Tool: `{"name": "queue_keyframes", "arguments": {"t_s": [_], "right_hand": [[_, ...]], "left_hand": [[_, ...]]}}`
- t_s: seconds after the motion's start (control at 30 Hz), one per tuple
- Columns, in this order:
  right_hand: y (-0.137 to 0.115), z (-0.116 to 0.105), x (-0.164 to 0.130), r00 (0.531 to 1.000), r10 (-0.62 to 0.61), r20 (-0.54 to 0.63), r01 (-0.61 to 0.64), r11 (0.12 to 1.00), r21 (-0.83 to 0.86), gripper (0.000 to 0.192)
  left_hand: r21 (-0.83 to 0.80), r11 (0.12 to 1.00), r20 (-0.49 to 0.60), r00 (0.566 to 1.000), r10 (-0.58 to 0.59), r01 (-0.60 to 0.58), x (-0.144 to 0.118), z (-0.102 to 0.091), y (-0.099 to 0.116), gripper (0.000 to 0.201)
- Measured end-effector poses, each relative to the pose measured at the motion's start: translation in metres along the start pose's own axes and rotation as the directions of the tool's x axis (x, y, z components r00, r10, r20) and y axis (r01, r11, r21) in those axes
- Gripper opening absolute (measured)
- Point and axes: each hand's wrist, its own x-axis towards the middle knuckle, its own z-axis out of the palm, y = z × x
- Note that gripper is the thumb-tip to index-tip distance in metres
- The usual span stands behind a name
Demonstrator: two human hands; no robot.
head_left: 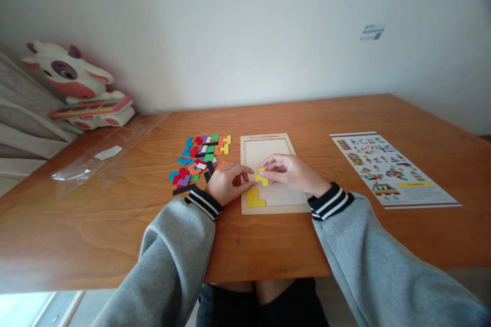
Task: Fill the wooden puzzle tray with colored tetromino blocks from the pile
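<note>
A light wooden puzzle board (299,208) with a raised rim lies on the table in front of me. My right hand (289,171) is over its middle, pinching a yellow puzzle piece (262,180) between thumb and fingers. Close by on the left, my left hand (228,181) reaches over the board's left rim. Its fingers are bent, with thumb and index tips apart and nothing visible between them. An L-shaped yellow piece (253,199) lies in the board's near left corner. Part of the held piece is hidden by my right fingers.
Several coloured puzzle pieces (184,172) are spread left of the board, partly behind my left hand. A printed pattern sheet (395,171) lies at the right. Clear plastic wrapping (90,168) and a cow-shaped toy keyboard (92,92) are at the far left. The wall borders the table's back edge.
</note>
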Motion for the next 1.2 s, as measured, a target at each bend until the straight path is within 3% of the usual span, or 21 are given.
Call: {"name": "queue_keyframes", "arguments": {"t_s": [0.23, 0.4, 0.57, 0.97, 1.2], "right_hand": [[-0.001, -0.006, -0.002, 0.980, 0.057, 0.193, -0.062, 0.998, 0.021, 0.044], [-0.002, -0.011, -0.005, 0.973, 0.127, 0.193, -0.129, 0.992, -0.003, 0.044], [0.004, -0.015, -0.006, 0.935, 0.250, 0.254, -0.243, 0.968, -0.059, 0.044], [0.002, -0.014, -0.006, 0.943, 0.220, 0.249, -0.207, 0.975, -0.074, 0.044], [-0.001, -0.015, -0.009, 0.959, 0.215, 0.184, -0.169, 0.957, -0.236, 0.041]], "left_hand": [[0.024, 0.999, 0.036, 0.999, -0.031, 0.030, -0.003, 0.002, -0.004, 0.015], [0.024, 0.999, 0.051, 0.998, -0.024, 0.022, -0.003, 0.002, -0.003, 0.013], [0.041, 0.999, 0.064, 0.998, -0.008, 0.006, -0.001, 0.000, 0.001, 0.010], [0.055, 0.998, 0.097, 0.995, 0.019, -0.024, 0.001, -0.002, 0.005, 0.009], [0.067, 0.998, 0.109, 0.994, 0.004, -0.012, 0.002, -0.002, 0.006, 0.010]]}}
